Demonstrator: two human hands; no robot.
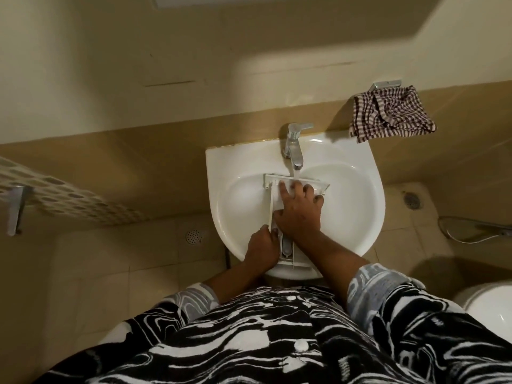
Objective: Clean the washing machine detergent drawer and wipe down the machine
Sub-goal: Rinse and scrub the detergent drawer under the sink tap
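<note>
Drawer (286, 249) under the running tap (292, 145), left hand (261, 250) gripping its side, right hand (299, 209) pressing spread fingers inside; machine wipe-down apparently remains.

A home bathroom: a white ceramic washbasin (357, 173) with a chrome mixer tap (293, 146) stands against a beige tiled wall (124, 151). Nearby are a round metal floor drain (412, 200), a white toilet (493, 309) and a brown-and-white checked cloth (393, 115) on a chrome rail (386, 85).

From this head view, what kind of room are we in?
Most likely a small bathroom. A white sink has a chrome tap running onto the detergent drawer, there is a floor drain to its left, and what looks like a toilet sits at the lower right.
</note>
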